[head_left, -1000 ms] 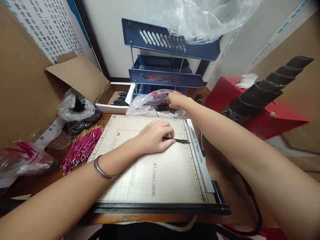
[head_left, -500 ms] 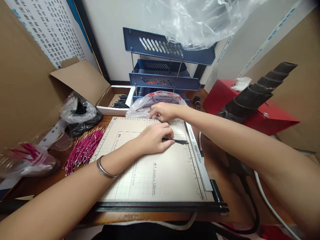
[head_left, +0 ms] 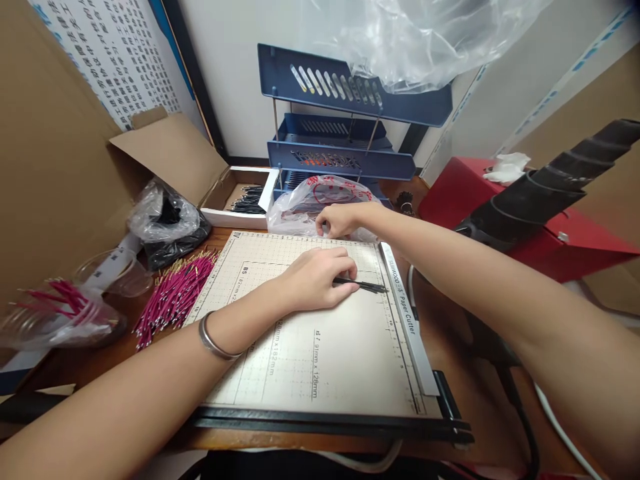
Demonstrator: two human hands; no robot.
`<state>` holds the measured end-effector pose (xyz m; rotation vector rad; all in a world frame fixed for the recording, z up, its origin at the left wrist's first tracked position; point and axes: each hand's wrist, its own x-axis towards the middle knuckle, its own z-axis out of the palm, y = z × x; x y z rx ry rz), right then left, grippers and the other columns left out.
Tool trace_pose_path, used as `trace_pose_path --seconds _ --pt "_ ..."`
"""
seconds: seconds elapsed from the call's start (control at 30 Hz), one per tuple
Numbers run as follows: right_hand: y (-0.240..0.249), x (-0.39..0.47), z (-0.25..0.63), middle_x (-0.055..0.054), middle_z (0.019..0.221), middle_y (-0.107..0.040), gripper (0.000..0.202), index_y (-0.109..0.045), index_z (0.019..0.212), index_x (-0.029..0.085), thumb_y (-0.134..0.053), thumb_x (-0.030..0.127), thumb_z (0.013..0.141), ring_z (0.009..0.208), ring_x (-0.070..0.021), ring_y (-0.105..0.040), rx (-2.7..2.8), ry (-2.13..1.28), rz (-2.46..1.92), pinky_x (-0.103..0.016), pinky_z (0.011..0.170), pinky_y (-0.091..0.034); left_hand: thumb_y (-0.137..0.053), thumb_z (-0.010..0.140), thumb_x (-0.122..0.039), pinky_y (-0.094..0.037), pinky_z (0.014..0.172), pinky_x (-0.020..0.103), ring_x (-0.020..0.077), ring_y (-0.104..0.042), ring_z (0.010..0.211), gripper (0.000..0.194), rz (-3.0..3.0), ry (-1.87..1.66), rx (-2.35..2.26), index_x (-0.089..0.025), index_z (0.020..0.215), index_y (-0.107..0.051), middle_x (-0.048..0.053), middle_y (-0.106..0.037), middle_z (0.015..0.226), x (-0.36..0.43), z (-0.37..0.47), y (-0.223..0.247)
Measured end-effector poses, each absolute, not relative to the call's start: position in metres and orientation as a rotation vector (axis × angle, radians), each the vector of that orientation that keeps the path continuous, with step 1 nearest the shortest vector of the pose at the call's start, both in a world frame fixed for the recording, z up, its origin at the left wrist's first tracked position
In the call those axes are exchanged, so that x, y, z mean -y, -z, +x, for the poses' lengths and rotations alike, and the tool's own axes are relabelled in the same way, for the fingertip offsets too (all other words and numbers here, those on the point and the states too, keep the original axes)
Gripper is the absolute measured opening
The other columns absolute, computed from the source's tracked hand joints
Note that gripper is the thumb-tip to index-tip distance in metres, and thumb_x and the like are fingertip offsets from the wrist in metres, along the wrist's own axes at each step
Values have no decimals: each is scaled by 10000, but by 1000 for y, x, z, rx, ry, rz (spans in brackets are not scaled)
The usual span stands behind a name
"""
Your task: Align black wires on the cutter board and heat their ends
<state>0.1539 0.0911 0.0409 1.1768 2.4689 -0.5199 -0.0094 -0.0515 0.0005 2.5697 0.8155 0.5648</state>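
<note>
My left hand (head_left: 325, 279) rests on the pale gridded board of the paper cutter (head_left: 280, 340). Its fingers are closed round a small bundle of thin black wires (head_left: 367, 287), whose ends stick out to the right toward the cutter's edge strip. Beyond the board's far edge, my right hand (head_left: 340, 220) is at a clear plastic bag (head_left: 295, 217) with red print. The fingers of that hand are bent together, and whatever is between them is hidden.
Left of the cutter lies a heap of magenta wires (head_left: 173, 293), with a plastic tub (head_left: 90, 327) further left. Behind are an open carton (head_left: 233, 219) of black wires, a black bag (head_left: 175, 247) and blue letter trays (head_left: 340, 160). A black ribbed nozzle (head_left: 545, 187) and red box (head_left: 450, 190) stand right.
The view has shifted slightly, so most things sit further right. My left hand keeps its hold on the black wires; my right hand stays at the plastic bag, its fingers a little more curled.
</note>
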Motion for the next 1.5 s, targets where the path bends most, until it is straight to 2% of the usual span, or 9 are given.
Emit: trace_pose_path --seconds 0.13,0.4,0.5,0.63,0.83,0.97,1.17,1.37,1.5 --pt "-38 -91 156 26 747 -708 350 -785 1187 187 -726 126 848 658 -149 -616 -2481 606 1176 -267 653 -417 -677 998 -359 -499 828 374 226 -677 897 189 2564 -580 -798 -192 989 -765 65 -753 1012 50 -9 1" --pt "-40 -80 159 -28 949 -801 196 -795 1103 183 -760 173 910 740 -149 -650 -2601 524 1292 -264 688 -438 -676 994 -355 -497 812 365 225 -679 885 180 2577 -592 -806 -199 982 -764 65 -756 1002 50 -10 1" --pt "-44 -75 158 -39 862 -779 127 -769 1024 160 -814 229 927 697 -155 -664 -2567 559 1431 -269 659 -460 -671 996 -353 -506 827 369 228 -685 900 182 2569 -579 -802 -197 988 -766 67 -755 1010 50 -10 0" --pt "-53 -71 153 -96 845 -785 415 -757 842 142 -726 498 1052 705 -208 -730 -2342 750 1560 -326 698 -556 -674 991 -348 -503 822 372 227 -681 892 180 2556 -575 -808 -195 984 -767 66 -750 1002 50 -10 0" --pt "-59 -72 141 -141 1061 -814 562 -769 909 131 -655 658 1067 822 -253 -775 -2184 878 1556 -376 743 -642 -674 988 -346 -498 823 378 236 -686 906 175 2552 -576 -813 -195 984 -762 71 -754 1012 52 -9 -1" --pt "-58 -72 139 -136 1061 -800 507 -779 988 121 -650 603 1081 825 -238 -762 -2167 925 1529 -357 727 -637 -665 987 -350 -502 826 382 236 -684 899 184 2553 -577 -808 -194 982 -762 73 -756 1013 51 -9 -1" --pt "-58 -63 140 -85 927 -769 245 -787 1054 110 -643 307 1080 811 -188 -731 -2153 1043 1517 -307 783 -616 -652 990 -348 -520 849 383 234 -688 917 182 2550 -588 -785 -198 976 -755 73 -762 1021 50 -9 1" --pt "-48 -69 144 -89 1015 -774 304 -761 997 143 -661 414 1094 809 -170 -701 -2202 1173 1588 -282 753 -596 -650 988 -351 -511 852 391 240 -687 924 187 2547 -580 -785 -193 975 -750 75 -765 1030 50 -9 1" --pt "-45 -69 139 -84 1111 -788 248 -768 1058 149 -630 349 1110 856 -141 -683 -2203 1373 1587 -237 755 -568 -655 988 -346 -507 841 381 234 -689 911 182 2545 -584 -796 -195 966 -755 72 -765 1018 50 -9 0"
